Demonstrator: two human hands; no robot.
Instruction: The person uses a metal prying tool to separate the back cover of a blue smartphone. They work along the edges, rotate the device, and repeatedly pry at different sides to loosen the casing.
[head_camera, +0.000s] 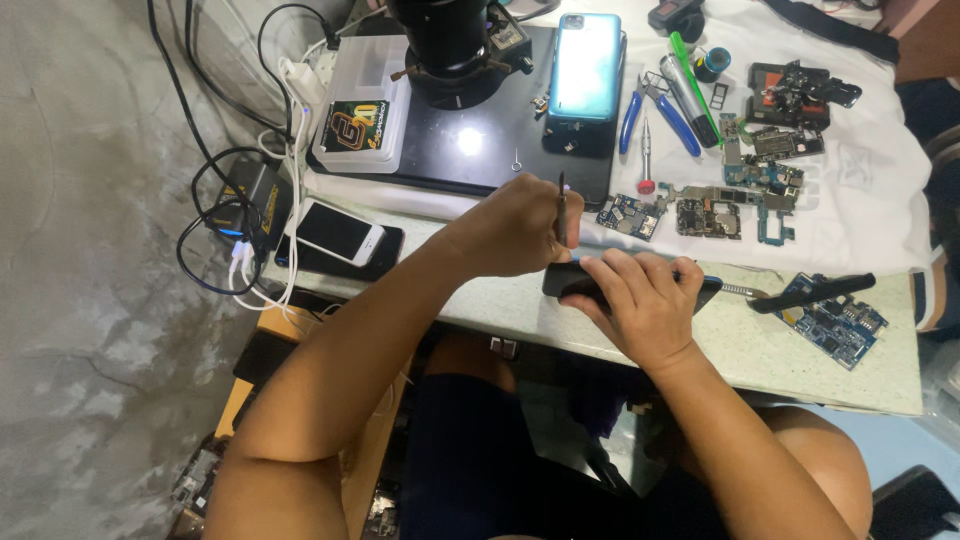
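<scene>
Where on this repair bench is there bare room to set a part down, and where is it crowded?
Free: the speckled counter between the right hand and the blue circuit board, and the black mat below the microscope. Crowded: the white cloth, strewn with boards and tools.

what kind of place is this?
Probably a phone repair bench. Bare circuit boards lie on a white cloth, a microscope stands over a black mat, and pliers sit nearby. The left hand holds a thin tool; the right hand grips a dark phone.
</scene>
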